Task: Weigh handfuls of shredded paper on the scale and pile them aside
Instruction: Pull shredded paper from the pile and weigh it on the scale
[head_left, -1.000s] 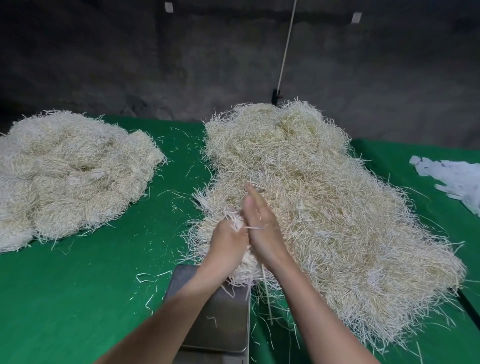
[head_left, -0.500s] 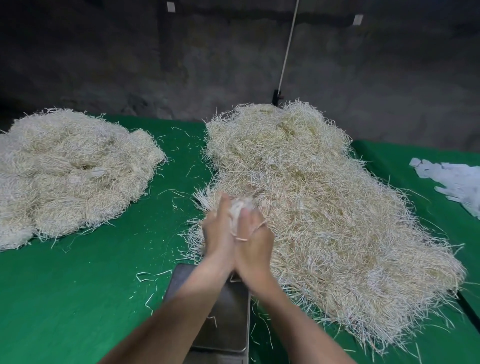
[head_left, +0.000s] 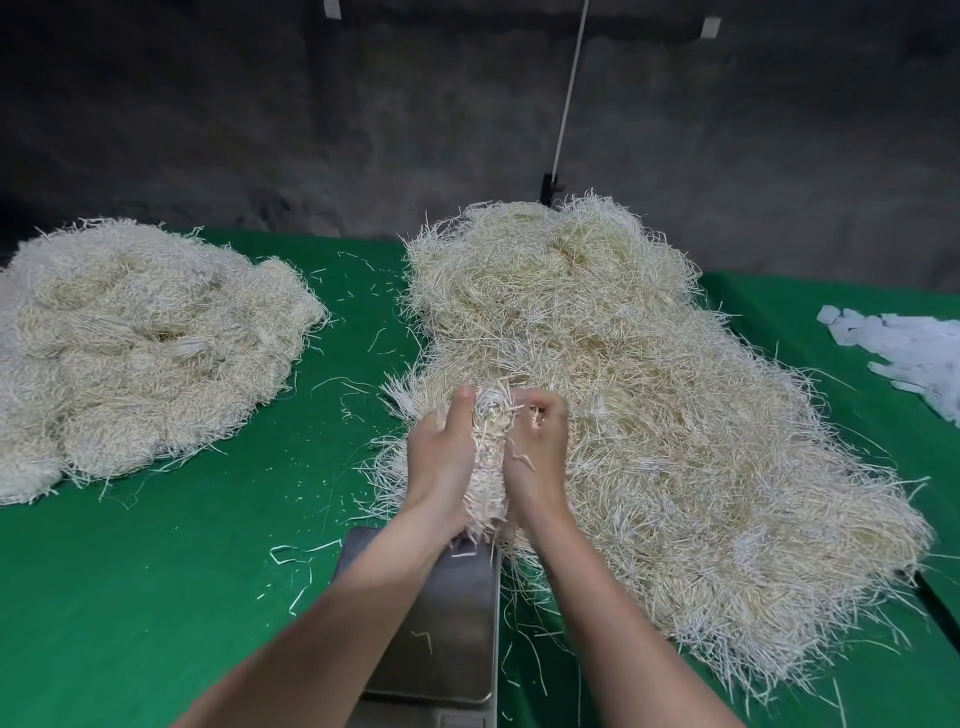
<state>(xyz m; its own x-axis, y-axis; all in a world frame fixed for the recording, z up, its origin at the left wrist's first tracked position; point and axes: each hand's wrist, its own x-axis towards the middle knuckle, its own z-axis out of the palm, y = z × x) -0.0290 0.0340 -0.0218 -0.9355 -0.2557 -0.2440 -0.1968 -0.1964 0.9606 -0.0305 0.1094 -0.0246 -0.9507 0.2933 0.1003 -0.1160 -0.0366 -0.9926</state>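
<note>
Two bare hands, left hand (head_left: 441, 462) and right hand (head_left: 537, 452), cup a bundle of shredded paper (head_left: 488, 467) pressed between their palms, fingers curled around it. Just below sits the scale's steel pan (head_left: 452, 623); beyond lies the source heap (head_left: 649, 415). The strands look light, springy and loose, best squeezed mid-bundle.

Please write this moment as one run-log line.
phase: gathering handful | left hand: holds cream shredded-paper bundle | right hand: holds same bundle | grey metal scale pan: few stray strips only

2 forearms (head_left: 363, 618), bare from wrist to the bottom edge of view. Likewise bare: left hand (head_left: 441, 460) and right hand (head_left: 537, 452).
</note>
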